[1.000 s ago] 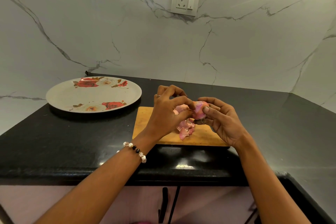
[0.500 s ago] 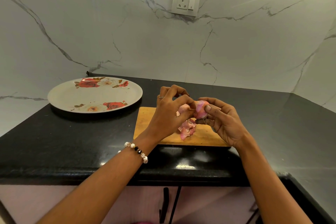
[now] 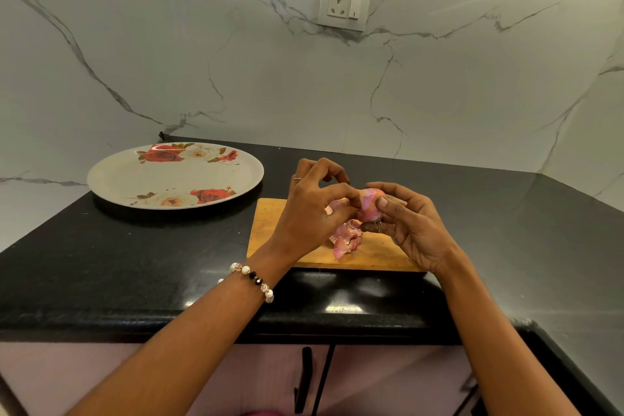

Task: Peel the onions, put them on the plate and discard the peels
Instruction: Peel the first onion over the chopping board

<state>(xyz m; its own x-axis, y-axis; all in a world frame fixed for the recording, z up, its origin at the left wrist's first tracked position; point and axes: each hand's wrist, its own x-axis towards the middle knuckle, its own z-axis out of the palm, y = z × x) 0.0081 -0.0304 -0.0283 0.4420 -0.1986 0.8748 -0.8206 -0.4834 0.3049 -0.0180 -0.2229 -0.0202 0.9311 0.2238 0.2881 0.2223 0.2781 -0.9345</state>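
A small pink onion (image 3: pixel 370 204) is held above the wooden cutting board (image 3: pixel 270 233). My right hand (image 3: pixel 410 226) grips it from the right, thumb on its front. My left hand (image 3: pixel 315 209) pinches a strip of pink skin at the onion's left side. A little heap of loose pink peels (image 3: pixel 346 240) lies on the board under my hands. The round floral plate (image 3: pixel 135 179) sits on the black counter to the left of the board, with nothing on it.
The black counter (image 3: pixel 135 263) runs from the marble wall to a front edge just below my wrists. A wall socket (image 3: pixel 344 5) is above the board. Cabinet doors with a dark handle (image 3: pixel 305 378) are under the counter.
My left hand's fingers have shifted a little on the skin at the onion's left side. The onion and my right hand stay in about the same place.
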